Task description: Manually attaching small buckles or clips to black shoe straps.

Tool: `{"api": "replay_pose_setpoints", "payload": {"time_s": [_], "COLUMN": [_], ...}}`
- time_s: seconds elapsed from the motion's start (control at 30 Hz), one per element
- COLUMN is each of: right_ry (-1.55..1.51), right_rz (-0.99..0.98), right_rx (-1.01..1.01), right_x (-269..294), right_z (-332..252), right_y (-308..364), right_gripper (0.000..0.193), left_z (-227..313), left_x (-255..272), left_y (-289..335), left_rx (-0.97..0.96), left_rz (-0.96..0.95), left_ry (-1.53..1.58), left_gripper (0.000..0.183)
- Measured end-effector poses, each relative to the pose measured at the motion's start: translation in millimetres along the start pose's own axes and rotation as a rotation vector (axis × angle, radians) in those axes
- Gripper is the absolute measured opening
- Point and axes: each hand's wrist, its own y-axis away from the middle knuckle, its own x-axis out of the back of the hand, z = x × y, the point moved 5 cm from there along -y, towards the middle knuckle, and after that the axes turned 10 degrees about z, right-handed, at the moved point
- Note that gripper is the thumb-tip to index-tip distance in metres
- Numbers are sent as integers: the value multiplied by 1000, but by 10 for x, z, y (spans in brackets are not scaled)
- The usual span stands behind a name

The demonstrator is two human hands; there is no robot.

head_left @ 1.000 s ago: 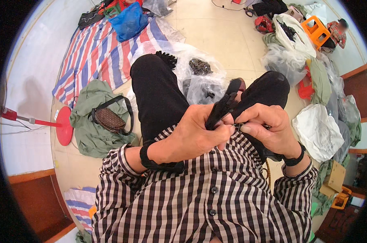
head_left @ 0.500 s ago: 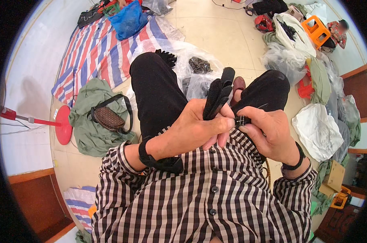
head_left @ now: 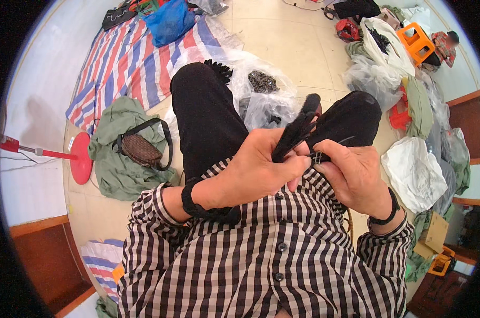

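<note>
Over my lap, my left hand [head_left: 258, 167] is closed around a bundle of black fabric straps [head_left: 300, 126], whose free ends stick up past the fingers. My right hand [head_left: 351, 172] pinches a small dark buckle [head_left: 317, 157] between thumb and fingertips. The buckle sits against my left thumb tip, and the strap end at it is mostly hidden by the fingers. Between my knees lies a clear plastic bag [head_left: 279, 103] with a pile of small dark pieces [head_left: 263, 82] on it. More black straps [head_left: 218, 71] rest beside my left knee.
To the left, a brown pouch [head_left: 142, 152] lies on green cloth [head_left: 110, 169] near a red round stand base [head_left: 81, 158]. A striped sheet [head_left: 139, 58] covers floor at far left. Rightward are a white sack [head_left: 416, 172], an orange stool [head_left: 416, 43] and a seated person [head_left: 445, 47].
The strap bundle has tilted further to the right in my left hand. My hands stay together at the buckle, and the view has shifted slightly.
</note>
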Motion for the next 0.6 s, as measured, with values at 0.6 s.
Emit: {"api": "replay_pose_setpoints", "payload": {"time_s": [0.6], "right_ry": [-165], "right_rz": [-192], "right_rx": [-131], "right_x": [32], "right_z": [-9], "right_y": [-110], "right_gripper": [22], "left_z": [45], "left_x": [62], "left_y": [59], "left_rx": [-317], "left_rz": [159], "left_ry": [-323], "left_gripper": [7]}}
